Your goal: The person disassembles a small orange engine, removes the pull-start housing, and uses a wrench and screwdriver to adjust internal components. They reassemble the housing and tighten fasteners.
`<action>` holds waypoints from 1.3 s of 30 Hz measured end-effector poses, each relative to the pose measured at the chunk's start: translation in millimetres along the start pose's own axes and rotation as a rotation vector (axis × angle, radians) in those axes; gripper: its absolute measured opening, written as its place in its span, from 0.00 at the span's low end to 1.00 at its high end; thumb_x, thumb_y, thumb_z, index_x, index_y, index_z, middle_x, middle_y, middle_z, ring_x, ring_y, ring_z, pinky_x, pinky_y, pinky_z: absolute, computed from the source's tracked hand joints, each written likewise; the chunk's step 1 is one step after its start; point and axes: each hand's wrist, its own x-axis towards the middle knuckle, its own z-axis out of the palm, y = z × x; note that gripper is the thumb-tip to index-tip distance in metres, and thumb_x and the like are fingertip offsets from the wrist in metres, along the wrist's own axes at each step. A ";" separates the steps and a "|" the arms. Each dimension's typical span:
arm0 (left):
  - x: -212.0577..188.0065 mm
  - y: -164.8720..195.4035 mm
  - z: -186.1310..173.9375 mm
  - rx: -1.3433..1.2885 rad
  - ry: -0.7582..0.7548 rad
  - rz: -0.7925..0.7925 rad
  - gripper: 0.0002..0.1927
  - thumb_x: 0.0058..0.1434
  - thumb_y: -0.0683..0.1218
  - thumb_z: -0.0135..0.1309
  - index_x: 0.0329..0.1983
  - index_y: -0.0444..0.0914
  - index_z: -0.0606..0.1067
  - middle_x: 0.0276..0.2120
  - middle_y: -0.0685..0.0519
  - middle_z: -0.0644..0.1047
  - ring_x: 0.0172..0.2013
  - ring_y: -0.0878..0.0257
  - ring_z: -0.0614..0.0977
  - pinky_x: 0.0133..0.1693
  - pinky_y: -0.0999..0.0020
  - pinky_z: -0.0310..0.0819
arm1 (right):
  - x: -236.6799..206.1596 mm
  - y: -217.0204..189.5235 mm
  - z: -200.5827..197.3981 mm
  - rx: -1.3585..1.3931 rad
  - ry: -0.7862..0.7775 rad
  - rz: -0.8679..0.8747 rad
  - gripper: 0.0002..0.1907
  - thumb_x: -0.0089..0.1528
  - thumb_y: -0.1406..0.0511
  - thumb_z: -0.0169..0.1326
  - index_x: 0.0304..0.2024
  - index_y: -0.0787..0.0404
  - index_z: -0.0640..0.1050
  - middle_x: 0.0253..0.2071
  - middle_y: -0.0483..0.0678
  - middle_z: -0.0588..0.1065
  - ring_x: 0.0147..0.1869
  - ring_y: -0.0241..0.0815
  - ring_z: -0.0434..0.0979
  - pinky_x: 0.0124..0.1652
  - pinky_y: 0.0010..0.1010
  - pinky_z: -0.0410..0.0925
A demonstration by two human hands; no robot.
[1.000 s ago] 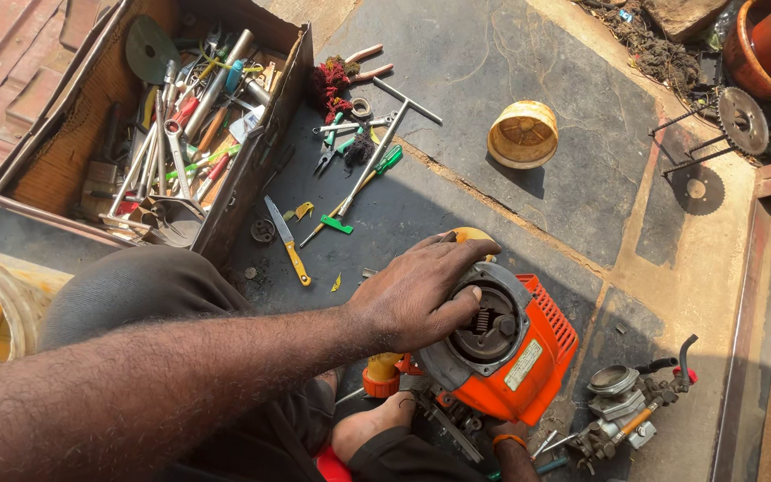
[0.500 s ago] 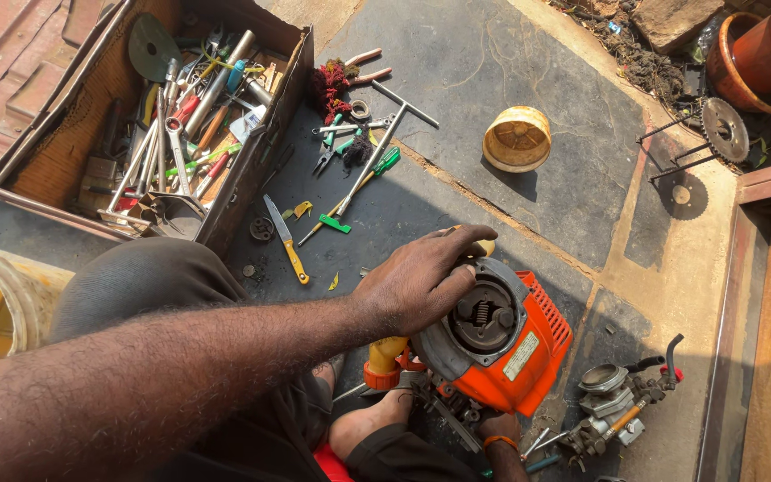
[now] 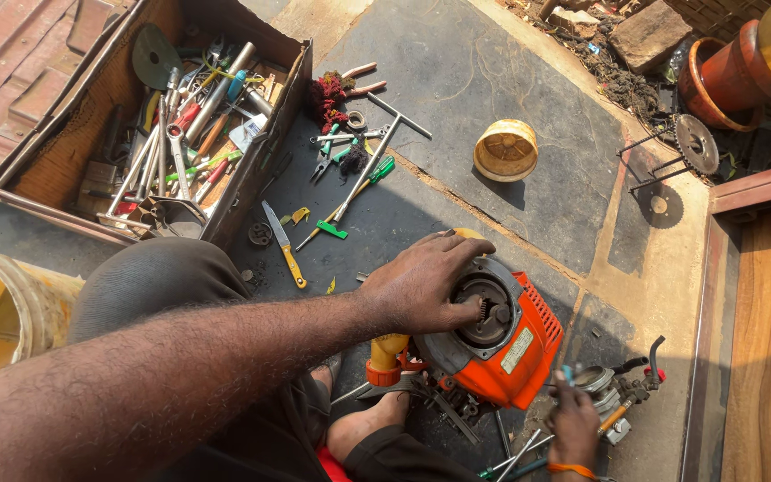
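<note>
My left hand [image 3: 426, 287] lies spread over the top of an orange small engine [image 3: 501, 344] on the ground between my feet, its fingers curled over the round black and grey housing. My right hand [image 3: 573, 427], with an orange band at the wrist, is low at the right of the engine. Its fingers are closed on a thin tool with a blue tip [image 3: 567, 375]. It sits next to a small metal carburettor part [image 3: 613, 402] with a black lever.
An open wooden toolbox [image 3: 252, 178] full of spanners and screwdrivers stands at the upper left. Loose pliers, a T-wrench [image 3: 377, 152], a yellow-handled knife [image 3: 283, 243] and a yellow round cover [image 3: 506, 150] lie on the dark slab. A sprocket [image 3: 695, 143] and clay pots are far right.
My right hand has come into view at the lower right with the thin tool. My left hand has stayed on the engine, and its fingers have shifted slightly over the housing.
</note>
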 end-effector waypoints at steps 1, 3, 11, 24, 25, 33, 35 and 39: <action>0.4 -0.7 0.4 0.007 0.007 0.018 0.40 0.54 0.57 0.59 0.68 0.37 0.65 0.56 0.38 0.75 0.62 0.43 0.74 0.65 0.50 0.65 | -6.7 -20.8 -7.1 0.018 0.005 -0.065 0.14 0.67 0.62 0.60 0.47 0.65 0.75 0.34 0.45 0.75 0.23 0.29 0.60 0.22 0.25 0.55; 0.6 -1.1 1.4 0.015 -0.005 0.030 0.41 0.54 0.58 0.60 0.68 0.37 0.65 0.57 0.37 0.74 0.63 0.43 0.73 0.66 0.50 0.64 | -27.8 -67.9 -21.8 0.058 0.006 -0.207 0.13 0.67 0.62 0.60 0.49 0.62 0.77 0.36 0.46 0.76 0.24 0.29 0.65 0.23 0.23 0.59; -0.2 2.2 6.3 0.167 0.032 0.076 0.41 0.53 0.59 0.60 0.68 0.40 0.65 0.67 0.39 0.66 0.73 0.40 0.58 0.69 0.44 0.55 | -121.8 -222.1 10.4 0.007 -0.228 -0.699 0.09 0.74 0.67 0.57 0.50 0.69 0.76 0.40 0.52 0.77 0.46 0.38 0.81 0.29 0.24 0.60; 6.5 -2.8 11.3 0.157 -0.069 0.002 0.49 0.55 0.62 0.58 0.74 0.35 0.57 0.68 0.37 0.64 0.73 0.40 0.57 0.70 0.46 0.55 | -160.1 -269.1 100.8 -0.279 -0.401 -0.698 0.13 0.68 0.67 0.57 0.51 0.71 0.76 0.42 0.54 0.81 0.49 0.39 0.83 0.51 0.28 0.75; 6.3 -2.5 11.6 0.162 -0.076 -0.010 0.49 0.55 0.62 0.58 0.74 0.36 0.56 0.67 0.36 0.64 0.73 0.40 0.57 0.70 0.45 0.54 | -159.3 -269.0 101.4 -0.334 -0.367 -0.697 0.13 0.68 0.67 0.57 0.50 0.72 0.76 0.41 0.54 0.81 0.48 0.39 0.83 0.50 0.28 0.74; 6.6 -1.7 11.0 0.179 -0.074 0.004 0.48 0.57 0.63 0.57 0.74 0.34 0.56 0.64 0.35 0.67 0.72 0.38 0.58 0.69 0.44 0.54 | -174.3 -288.4 113.3 -0.571 -0.328 -0.749 0.16 0.64 0.65 0.60 0.52 0.67 0.79 0.39 0.50 0.83 0.44 0.33 0.82 0.43 0.26 0.74; 6.0 -1.0 10.8 0.185 -0.089 -0.011 0.48 0.57 0.63 0.57 0.74 0.35 0.57 0.62 0.35 0.69 0.71 0.38 0.58 0.70 0.44 0.53 | -181.9 -300.4 118.1 -0.750 -0.330 -0.807 0.16 0.62 0.65 0.62 0.50 0.65 0.81 0.38 0.49 0.84 0.42 0.32 0.80 0.40 0.25 0.72; 3.9 -1.3 9.1 0.166 -0.064 0.017 0.47 0.56 0.63 0.57 0.72 0.33 0.60 0.62 0.36 0.71 0.71 0.38 0.60 0.70 0.47 0.56 | -188.4 -318.2 136.5 -0.858 -0.409 -0.791 0.15 0.61 0.64 0.63 0.49 0.62 0.82 0.34 0.48 0.85 0.38 0.31 0.79 0.35 0.27 0.71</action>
